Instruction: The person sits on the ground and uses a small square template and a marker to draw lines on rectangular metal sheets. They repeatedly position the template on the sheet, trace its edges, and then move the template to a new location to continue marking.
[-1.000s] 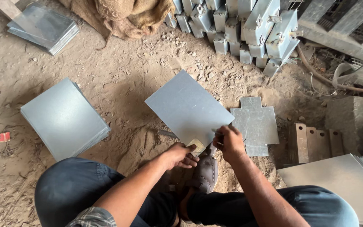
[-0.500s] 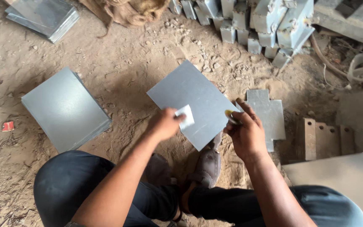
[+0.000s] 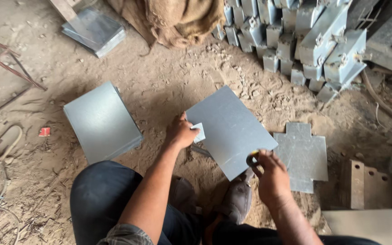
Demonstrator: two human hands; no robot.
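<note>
One grey metal sheet (image 3: 230, 129), square, tilted, lies on the sandy floor (image 3: 159, 86) before the knees. Left hand (image 3: 181, 133): fingers curled, pinching a small pale square piece (image 3: 199, 132) against the sheet's left edge. Right hand (image 3: 272, 174): fingers closed on a small dark tool (image 3: 252, 159) at the sheet's near right corner. Stack of like sheets (image 3: 101, 121) well to the left; cross-shaped cut sheet (image 3: 302, 154) just right; small red scrap (image 3: 44, 131) far left; grey metal boxes (image 3: 305, 36) piled beyond.
</note>
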